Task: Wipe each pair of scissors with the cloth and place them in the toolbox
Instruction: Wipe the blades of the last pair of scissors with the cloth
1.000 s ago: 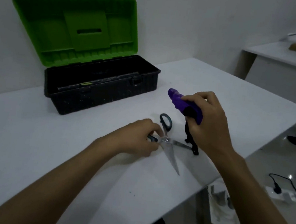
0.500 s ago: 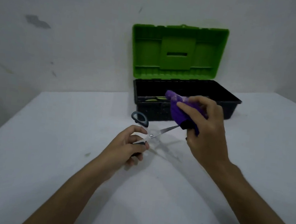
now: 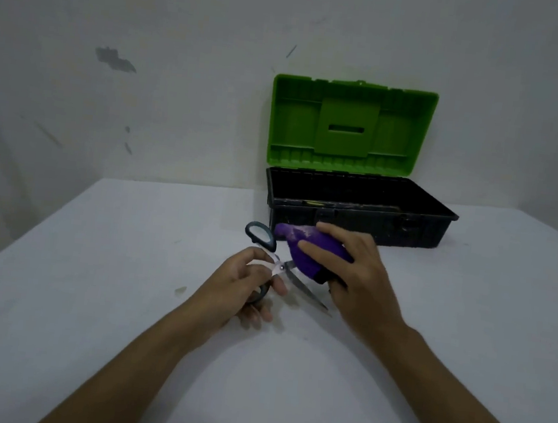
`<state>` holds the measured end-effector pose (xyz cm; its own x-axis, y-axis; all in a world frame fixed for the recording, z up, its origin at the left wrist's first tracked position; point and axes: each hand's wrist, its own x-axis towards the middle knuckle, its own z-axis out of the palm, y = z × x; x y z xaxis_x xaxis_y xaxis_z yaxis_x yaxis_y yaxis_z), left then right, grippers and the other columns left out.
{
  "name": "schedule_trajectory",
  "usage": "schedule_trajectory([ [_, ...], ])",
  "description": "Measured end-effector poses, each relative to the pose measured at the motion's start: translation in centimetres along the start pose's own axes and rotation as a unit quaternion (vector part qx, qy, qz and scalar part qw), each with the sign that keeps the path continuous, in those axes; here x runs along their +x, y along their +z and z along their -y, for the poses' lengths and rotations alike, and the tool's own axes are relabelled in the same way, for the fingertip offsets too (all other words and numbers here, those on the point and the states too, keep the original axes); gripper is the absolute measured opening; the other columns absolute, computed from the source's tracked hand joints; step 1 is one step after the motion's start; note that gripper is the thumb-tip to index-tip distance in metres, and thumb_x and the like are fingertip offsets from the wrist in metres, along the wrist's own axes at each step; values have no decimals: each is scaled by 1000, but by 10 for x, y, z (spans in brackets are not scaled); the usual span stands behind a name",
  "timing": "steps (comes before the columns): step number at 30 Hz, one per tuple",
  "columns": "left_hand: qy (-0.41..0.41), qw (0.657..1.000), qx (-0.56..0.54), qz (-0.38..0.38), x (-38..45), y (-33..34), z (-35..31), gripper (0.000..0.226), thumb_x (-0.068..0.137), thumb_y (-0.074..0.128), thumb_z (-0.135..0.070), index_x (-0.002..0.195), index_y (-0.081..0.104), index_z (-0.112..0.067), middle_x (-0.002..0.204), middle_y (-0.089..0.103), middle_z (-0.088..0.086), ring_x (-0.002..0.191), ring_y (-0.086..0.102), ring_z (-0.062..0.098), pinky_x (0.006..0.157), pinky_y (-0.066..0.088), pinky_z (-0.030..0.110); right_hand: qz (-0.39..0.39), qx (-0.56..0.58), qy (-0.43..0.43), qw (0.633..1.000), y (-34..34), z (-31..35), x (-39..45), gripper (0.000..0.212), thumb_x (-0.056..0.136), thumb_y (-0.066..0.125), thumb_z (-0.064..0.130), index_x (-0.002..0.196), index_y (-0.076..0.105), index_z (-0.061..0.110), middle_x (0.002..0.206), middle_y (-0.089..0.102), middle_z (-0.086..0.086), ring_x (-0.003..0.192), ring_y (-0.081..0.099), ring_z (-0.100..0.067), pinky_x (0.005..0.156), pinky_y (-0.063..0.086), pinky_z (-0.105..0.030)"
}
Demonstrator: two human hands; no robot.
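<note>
The left hand (image 3: pixel 246 283) grips the scissors (image 3: pixel 284 274) at the handles, fingers curled through the lower loop, blades spread open above the middle of the bench (image 3: pixel 124 298). The right hand (image 3: pixel 357 274) holds the cloth (image 3: pixel 304 252) (purple, bunched) wrapped over the upper blade, fingers curled round it. The toolbox (image 3: pixel 359 216) stands at the far edge, green lid raised.

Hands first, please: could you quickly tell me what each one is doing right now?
Left hand: grips the scissors near the pivot.
Right hand: holds the purple cloth around one blade.
</note>
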<state>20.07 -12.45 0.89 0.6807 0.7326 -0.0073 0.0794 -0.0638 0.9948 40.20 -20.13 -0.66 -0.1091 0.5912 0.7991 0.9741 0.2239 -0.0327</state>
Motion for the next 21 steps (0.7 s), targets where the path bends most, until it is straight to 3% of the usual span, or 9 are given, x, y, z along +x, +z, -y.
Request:
schedule_trajectory([
  [3,-1,1000,10,6,0,0,3,11,103,43,-9,108,51,-6,88,75,5,62,69,27,51,53,30,5,1,7,1000,0,-1,-3,56,75,61,-4,126,65,20,137,53,-12,114,49,-30,93,44,-27],
  [5,-6,999,42,-10,1,1,8,10,101,40,-6,104,50,-6,81,73,6,58,67,27,48,49,30,7,4,1,1000,0,-3,-4,57,74,65,-5,125,66,20,135,54,-10,114,49,-29,90,48,-31],
  [8,-17,997,68,-45,4,3,14,11,97,38,-5,96,49,-6,63,61,9,37,44,17,41,29,25,10,-1,-12,1000,2,-5,-6,56,72,74,-2,123,64,19,131,55,-11,114,48,-29,87,51,-37],
  [10,-21,997,34,-64,6,5,13,13,97,38,-2,97,50,-7,63,56,7,36,33,14,40,25,21,19,-1,-29,999,4,-2,-5,54,70,78,0,121,66,17,128,55,-12,114,48,-29,87,51,-33],
  [16,5,995,39,-90,5,7,12,15,94,41,1,98,53,-8,64,53,9,37,36,10,38,30,20,87,-25,-66,994,13,5,-4,59,65,87,10,120,66,19,130,56,-11,115,44,-27,76,58,-40],
  [21,22,995,37,-95,5,1,8,17,90,39,7,92,49,-7,58,54,2,34,32,9,37,27,16,49,-33,-44,997,11,-8,-5,57,67,81,0,120,66,13,126,58,-14,109,46,-30,77,56,-39],
])
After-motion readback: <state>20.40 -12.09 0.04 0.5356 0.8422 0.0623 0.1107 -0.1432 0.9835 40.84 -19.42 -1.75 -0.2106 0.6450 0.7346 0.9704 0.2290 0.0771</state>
